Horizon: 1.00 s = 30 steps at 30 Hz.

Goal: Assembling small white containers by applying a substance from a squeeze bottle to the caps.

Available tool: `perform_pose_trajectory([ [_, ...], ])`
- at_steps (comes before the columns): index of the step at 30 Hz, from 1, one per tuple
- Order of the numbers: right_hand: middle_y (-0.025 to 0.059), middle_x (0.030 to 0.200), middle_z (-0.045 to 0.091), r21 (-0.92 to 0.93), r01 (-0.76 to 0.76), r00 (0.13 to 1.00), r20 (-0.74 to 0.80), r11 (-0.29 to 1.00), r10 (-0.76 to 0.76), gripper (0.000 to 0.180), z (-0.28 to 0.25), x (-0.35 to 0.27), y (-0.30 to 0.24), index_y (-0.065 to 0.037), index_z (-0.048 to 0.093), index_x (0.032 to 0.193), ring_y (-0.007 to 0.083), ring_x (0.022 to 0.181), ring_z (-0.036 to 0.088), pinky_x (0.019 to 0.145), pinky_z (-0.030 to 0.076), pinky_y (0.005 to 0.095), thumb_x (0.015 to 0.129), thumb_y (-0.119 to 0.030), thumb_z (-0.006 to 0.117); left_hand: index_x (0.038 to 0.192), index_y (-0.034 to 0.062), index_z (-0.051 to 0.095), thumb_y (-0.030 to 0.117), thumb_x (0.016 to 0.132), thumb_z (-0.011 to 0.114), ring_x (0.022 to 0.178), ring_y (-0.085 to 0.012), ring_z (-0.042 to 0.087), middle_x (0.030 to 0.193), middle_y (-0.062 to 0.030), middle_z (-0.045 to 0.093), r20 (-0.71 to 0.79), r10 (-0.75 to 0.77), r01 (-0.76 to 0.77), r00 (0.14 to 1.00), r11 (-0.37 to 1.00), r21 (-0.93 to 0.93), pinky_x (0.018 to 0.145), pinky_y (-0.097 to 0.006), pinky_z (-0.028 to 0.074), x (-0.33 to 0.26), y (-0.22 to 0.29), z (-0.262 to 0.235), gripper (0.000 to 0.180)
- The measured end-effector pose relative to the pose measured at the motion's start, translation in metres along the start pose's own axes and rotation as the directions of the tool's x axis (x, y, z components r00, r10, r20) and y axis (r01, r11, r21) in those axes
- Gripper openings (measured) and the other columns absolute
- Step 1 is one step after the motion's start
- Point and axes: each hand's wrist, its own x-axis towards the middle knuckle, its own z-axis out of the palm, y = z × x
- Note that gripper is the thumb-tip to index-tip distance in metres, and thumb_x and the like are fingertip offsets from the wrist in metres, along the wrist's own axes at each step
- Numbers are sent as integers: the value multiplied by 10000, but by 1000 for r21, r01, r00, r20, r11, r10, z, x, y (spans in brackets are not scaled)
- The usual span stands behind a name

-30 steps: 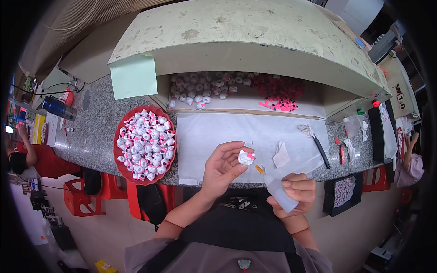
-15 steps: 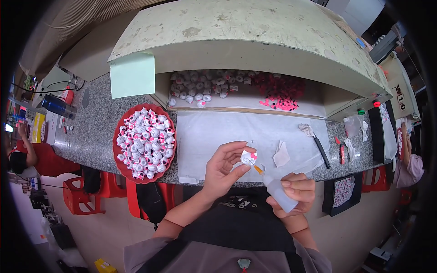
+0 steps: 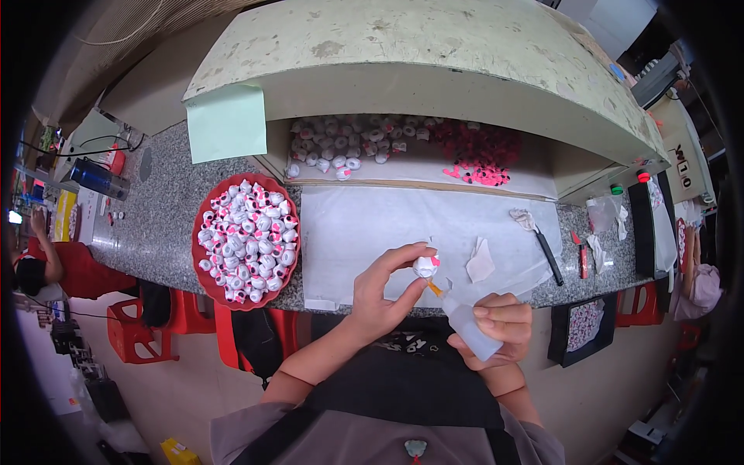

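Between thumb and fingertips, my left hand (image 3: 385, 291) pinches a small white figurine head (image 3: 425, 267) with a pink patch on its right side. My right hand (image 3: 500, 329) is wrapped round a translucent squeeze bottle (image 3: 471, 329), tilted up to the left. Its amber nozzle tip (image 3: 435, 288) is just below the figurine head; whether they touch I cannot tell. Under both hands lies white paper (image 3: 364, 232) on the bench. To the left, a red scalloped bowl (image 3: 203, 267) is heaped with similar white and pink pieces.
A cream shelf box (image 3: 434, 85) spans the back, with white pieces (image 3: 333, 147) and pink pieces (image 3: 480, 167) inside. On the right lie a crumpled tissue (image 3: 480, 261), a black-handled tool (image 3: 546, 252) and a red lighter (image 3: 583, 262). A black tray (image 3: 562, 341) sits lower right. Another person (image 3: 58, 263) is at far left.
The figurine head has turned in my left fingers, its pink patch now further to the right. The bottle has shifted slightly left, its nozzle staying close beneath the piece.
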Motion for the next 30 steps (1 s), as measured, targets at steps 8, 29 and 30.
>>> perform_pose_trajectory([
  [8, 60, 848, 436, -32, 2, 1000, -23, 999, -3, 382, -3, -2, 3, -78, 438, 885, 152, 627, 462, 516, 412, 254, 639, -129, 725, 1104, -33, 398, -100, 712, 566, 947, -215, 544, 1004, -171, 541, -21, 29, -27, 999, 997, 69, 816, -306, 439, 0, -4, 1, 431],
  [29, 116, 856, 495, -593, -196, 890, 227, 781, 395, 232, 9, 44, 188, 1, 534, 862, 296, 777, 532, 652, 435, 363, 643, 27, 604, 1040, -27, 453, -94, 738, 534, 935, -153, 531, 1034, -145, 537, -311, -299, 158, 902, 900, -407, 822, -245, 424, 10, -38, -54, 320],
  [30, 113, 857, 502, -601, -171, 892, 242, 780, 382, 224, 8, 41, 189, 1, 545, 836, 298, 775, 531, 649, 435, 366, 625, 30, 616, 1044, -28, 452, -95, 738, 532, 936, -155, 532, 1034, -145, 537, -321, -301, 160, 898, 902, -400, 824, -248, 426, 8, -38, -56, 323],
])
